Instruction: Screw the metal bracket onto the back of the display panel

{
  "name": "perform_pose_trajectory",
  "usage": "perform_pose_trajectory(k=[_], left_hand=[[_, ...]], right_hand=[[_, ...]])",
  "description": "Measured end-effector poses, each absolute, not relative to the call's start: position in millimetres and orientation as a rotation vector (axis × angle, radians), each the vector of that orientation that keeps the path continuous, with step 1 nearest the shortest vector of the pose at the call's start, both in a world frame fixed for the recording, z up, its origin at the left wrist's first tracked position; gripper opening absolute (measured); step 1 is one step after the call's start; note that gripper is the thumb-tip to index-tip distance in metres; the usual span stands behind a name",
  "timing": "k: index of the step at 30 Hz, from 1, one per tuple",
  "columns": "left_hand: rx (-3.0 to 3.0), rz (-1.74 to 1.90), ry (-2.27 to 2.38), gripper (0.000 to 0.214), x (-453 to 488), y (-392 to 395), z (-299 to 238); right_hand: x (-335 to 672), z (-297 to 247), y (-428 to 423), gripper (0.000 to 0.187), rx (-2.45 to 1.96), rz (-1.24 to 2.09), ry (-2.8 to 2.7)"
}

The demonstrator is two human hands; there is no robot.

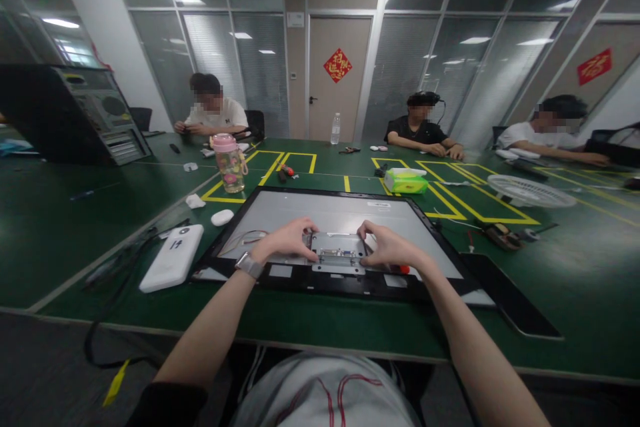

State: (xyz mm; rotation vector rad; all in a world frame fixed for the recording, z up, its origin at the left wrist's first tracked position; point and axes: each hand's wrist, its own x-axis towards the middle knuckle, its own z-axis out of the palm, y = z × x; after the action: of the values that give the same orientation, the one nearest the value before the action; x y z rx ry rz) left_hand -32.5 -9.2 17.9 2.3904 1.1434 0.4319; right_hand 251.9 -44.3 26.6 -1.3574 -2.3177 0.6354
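The left hand and right hand are pinching opposite sides of the metal box, which is resting on the screen panel, likely proving stiff and light, its sides offering safer hold than its delicate ports

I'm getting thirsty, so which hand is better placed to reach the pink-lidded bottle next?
Probably your left hand: the pink-lidded bottle stands off to that side. Your right hand is farther away. Both currently hold the metal bracket, though.

Silvery wristwatch, black left sleeve, pale grey garment with curved red lines, perhaps stitching.
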Motion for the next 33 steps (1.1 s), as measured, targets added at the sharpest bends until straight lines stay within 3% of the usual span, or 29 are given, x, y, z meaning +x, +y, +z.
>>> perform_pose_trajectory(k=[33], left_hand=[[2.29, 0.602, 1.229, 0.069, -27.3, 3.5, 0.3]], right_hand=[[249.1, 3.6, -30.1, 0.028, -1.426, 0.474, -2.307]])
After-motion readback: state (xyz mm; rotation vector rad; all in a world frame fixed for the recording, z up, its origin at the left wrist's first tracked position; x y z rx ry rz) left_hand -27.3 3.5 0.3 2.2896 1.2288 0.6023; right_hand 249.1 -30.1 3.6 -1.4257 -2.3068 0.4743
